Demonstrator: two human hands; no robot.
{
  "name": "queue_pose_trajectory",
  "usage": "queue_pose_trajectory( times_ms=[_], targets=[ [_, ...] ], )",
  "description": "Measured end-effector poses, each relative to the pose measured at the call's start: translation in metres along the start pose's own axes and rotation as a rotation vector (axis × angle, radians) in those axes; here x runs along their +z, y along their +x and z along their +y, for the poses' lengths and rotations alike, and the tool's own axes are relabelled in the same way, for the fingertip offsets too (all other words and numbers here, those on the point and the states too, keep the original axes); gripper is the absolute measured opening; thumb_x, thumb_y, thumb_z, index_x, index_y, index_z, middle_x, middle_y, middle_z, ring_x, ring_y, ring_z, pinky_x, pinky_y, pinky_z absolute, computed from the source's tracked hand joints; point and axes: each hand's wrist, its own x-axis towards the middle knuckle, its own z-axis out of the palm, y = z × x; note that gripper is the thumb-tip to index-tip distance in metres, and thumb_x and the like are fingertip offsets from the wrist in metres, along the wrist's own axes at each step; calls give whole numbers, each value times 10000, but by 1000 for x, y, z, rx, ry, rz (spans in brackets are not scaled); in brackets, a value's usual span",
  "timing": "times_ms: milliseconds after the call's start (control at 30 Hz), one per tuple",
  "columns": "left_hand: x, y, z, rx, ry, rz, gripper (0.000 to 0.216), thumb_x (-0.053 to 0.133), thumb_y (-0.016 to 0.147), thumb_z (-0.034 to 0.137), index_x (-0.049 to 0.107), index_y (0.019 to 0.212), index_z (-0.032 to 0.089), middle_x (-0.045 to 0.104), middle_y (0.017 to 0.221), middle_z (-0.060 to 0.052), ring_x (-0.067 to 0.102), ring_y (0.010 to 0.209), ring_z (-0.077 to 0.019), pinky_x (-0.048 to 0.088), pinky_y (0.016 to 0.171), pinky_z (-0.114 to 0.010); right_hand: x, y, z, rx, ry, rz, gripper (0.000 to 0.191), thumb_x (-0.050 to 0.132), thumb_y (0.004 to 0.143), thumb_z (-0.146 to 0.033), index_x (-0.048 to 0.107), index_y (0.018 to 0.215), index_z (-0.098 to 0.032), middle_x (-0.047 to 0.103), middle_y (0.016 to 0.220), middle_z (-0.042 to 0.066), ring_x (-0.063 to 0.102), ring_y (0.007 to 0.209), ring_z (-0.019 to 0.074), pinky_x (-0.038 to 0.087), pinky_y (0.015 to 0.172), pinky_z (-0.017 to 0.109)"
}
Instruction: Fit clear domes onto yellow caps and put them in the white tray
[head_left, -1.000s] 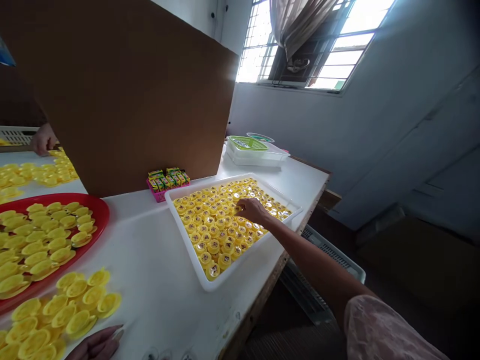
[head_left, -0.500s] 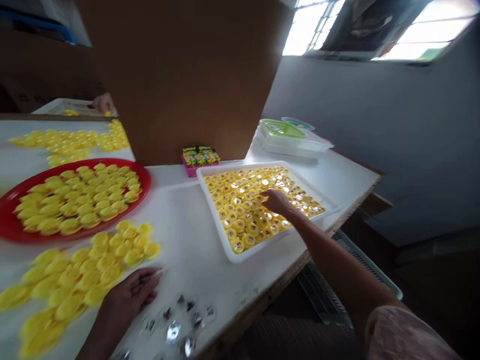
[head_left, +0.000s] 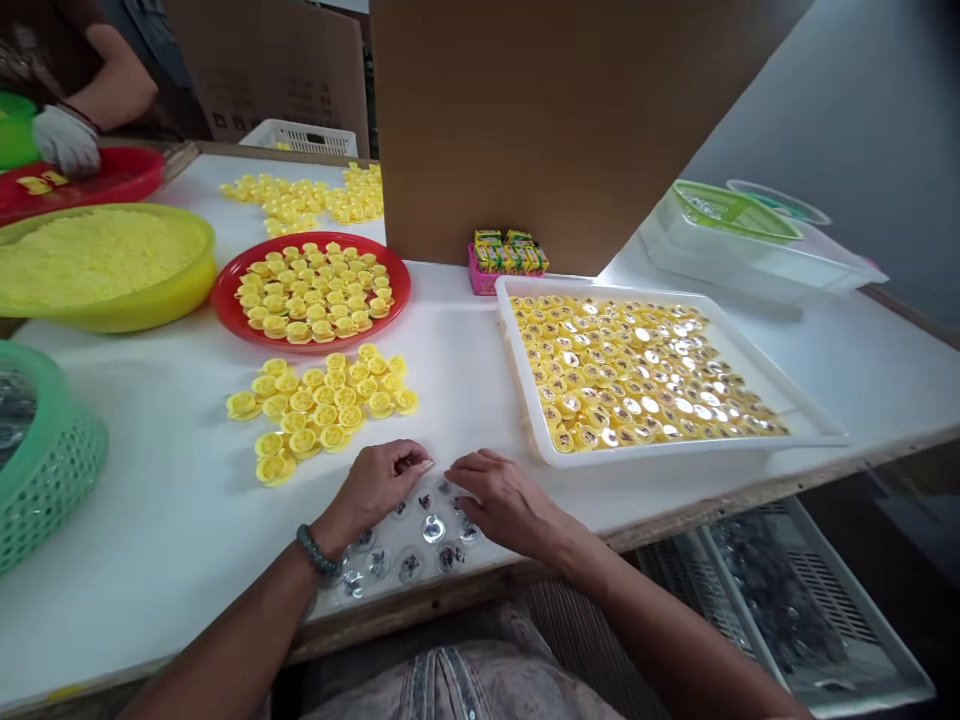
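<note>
Both my hands rest at the near table edge over several small clear round covers. My left hand has its fingers curled in a pinch above them; what it pinches is too small to name. My right hand lies palm down with bent fingers touching the covers. A loose cluster of yellow caps lies just beyond my left hand. To the right stands a white tray packed with shiny covered yellow caps.
A red plate of yellow caps, a yellow bowl and a green basket stand left. A cardboard wall rises behind, with a pink box of small packs. Another person's gloved hand works far left.
My right hand has left the white tray and come back to the clear covers near the table edge. The view has swung left and down; my left hand now curls over the covers.
</note>
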Motion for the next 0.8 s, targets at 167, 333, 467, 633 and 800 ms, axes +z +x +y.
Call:
queue_pose_trajectory(
  times_ms=[167,333,467,633,800],
  targets=[
    [-2,-3,-1,82,70,-65,149,527,754,243,668,781,199,666,715,3,573,653,-144,419,615,-233,14,6,5,15,-11,-19,168,575,796,-96,644,933,-164,635,907,74,577,886,183,441,796,281],
    [-2,-3,-4,48,49,-46,175,499,737,203,671,763,198,661,694,-2,562,619,-141,404,562,-224,10,9,-3,27,39,16,318,525,787,-47,608,1066,-175,628,954,81,570,919,185,446,813,287],
    [-3,-2,-8,5,-6,-19,167,507,715,198,668,759,187,647,659,-5,558,589,-137,403,528,-220,16,16,-10,-41,73,-35,404,486,736,20,602,1059,-193,624,973,66,566,915,174,442,816,280],
    [-4,-2,-8,-58,-164,-21,158,506,743,233,645,777,168,648,640,-18,607,571,-148,455,550,-239,20,18,-11,3,111,13,338,450,809,-26,606,1067,-181,629,944,72,579,878,166,455,776,269],
    [-13,1,-9,-100,-231,73,179,542,746,289,638,792,144,661,702,-38,628,578,-150,493,567,-254,14,15,-24,-37,124,7,269,518,838,-121,591,1087,-192,628,994,78,572,918,182,452,809,295]
  ],
)
